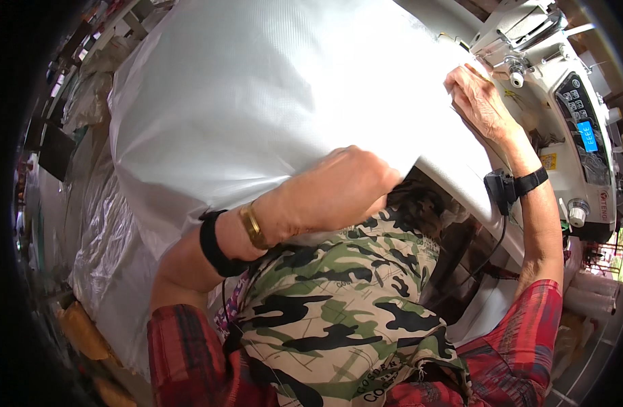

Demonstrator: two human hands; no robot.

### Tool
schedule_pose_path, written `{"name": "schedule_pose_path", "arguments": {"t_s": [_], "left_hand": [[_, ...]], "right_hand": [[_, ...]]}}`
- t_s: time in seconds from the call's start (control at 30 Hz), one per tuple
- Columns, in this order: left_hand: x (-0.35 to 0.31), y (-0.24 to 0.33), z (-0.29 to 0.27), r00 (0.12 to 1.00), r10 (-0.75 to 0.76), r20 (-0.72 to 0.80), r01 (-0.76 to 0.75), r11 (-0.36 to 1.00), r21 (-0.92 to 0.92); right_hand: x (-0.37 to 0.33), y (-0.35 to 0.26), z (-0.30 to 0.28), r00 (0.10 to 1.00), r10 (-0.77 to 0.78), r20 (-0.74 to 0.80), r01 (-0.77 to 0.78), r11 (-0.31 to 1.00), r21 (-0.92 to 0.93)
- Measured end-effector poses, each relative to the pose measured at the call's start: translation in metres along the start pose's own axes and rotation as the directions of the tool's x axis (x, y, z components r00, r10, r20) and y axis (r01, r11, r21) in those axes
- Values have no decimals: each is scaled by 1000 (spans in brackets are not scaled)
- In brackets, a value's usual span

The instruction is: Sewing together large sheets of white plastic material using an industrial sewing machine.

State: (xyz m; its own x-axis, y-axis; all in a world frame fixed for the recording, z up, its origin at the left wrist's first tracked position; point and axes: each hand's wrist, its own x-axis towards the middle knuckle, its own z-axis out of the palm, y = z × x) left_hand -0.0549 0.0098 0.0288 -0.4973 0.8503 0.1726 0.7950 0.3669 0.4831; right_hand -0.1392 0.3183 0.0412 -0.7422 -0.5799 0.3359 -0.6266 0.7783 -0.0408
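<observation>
A large white, finely ribbed plastic-like sheet (257,88) spreads across the work surface and drapes toward my lap. My left hand (355,183) is closed, slightly blurred, at the near edge of the sheet, close to its corner; folds run toward this hand. Farther right, my right hand (484,102) has its fingers curled and pinched at the sheet's right edge, beside the head of a white sewing machine (549,88). Glare washes out the sheet near those fingertips, and the needle area is mostly hidden.
The machine's control panel (579,115) with a lit blue display faces me on the right. A white table edge (461,186) runs below my right hand. Crumpled clear plastic (108,230) hangs at the left. A black cable (498,244) trails from my right wrist.
</observation>
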Motion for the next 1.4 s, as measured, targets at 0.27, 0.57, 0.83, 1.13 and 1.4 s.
{"name": "schedule_pose_path", "arguments": {"t_s": [0.27,0.57,0.83,1.13,1.4], "left_hand": [[15,14,38,992,28,-121,-70,928,-366],[0,14,35,979,30,-201,-96,939,-329],[-15,2,44,947,-31,-319,-122,885,-450],[-12,6,49,946,-30,-322,-94,927,-363],[1,15,57,955,-32,-294,-6,992,-128]], "right_hand": [[-15,-25,19,972,168,-163,-190,973,-130],[-25,-35,29,769,609,-196,-616,787,31],[-21,-46,31,794,565,-226,-583,813,-17],[-12,-49,29,898,420,-130,-437,822,-364],[-17,-47,36,861,458,-221,-509,782,-360]]}}
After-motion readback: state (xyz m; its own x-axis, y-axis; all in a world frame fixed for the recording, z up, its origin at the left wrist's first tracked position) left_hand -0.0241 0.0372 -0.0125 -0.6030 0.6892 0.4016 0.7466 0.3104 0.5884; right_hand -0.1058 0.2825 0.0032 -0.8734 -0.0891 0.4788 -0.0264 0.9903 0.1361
